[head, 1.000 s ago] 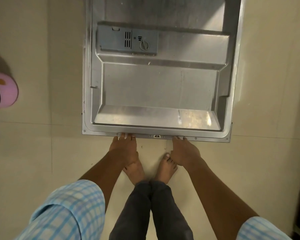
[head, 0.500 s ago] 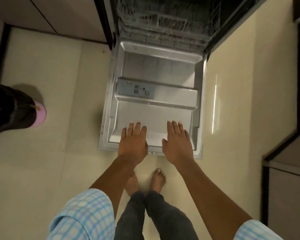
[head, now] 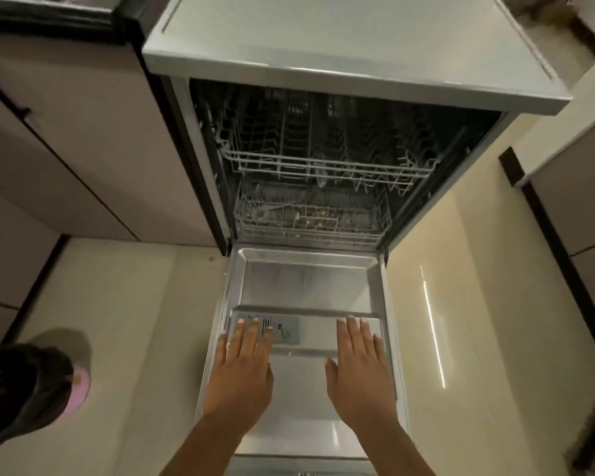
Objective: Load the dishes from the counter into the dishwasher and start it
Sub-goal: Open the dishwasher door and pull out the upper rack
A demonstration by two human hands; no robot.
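The dishwasher (head: 351,46) stands open in front of me, its steel door (head: 306,283) folded down flat. My left hand (head: 241,376) and my right hand (head: 358,372) hover over the inner face of the door, palms down, fingers straight, holding nothing. The left fingertips cover part of the grey detergent compartment (head: 285,333). Inside, the white upper rack (head: 327,166) and the lower rack (head: 310,218) are pushed in. I cannot make out any dishes in them in the dim light.
Beige cabinet fronts (head: 83,149) flank the machine on the left, more cabinets (head: 577,207) on the right. A pink bin with a black bag (head: 24,389) sits on the tiled floor at the lower left. A dark counter edge (head: 49,18) shows at the top left.
My hands let go of the door's front edge and moved forward over its inner face. My view rose from the floor and feet to the dishwasher's open interior and top.
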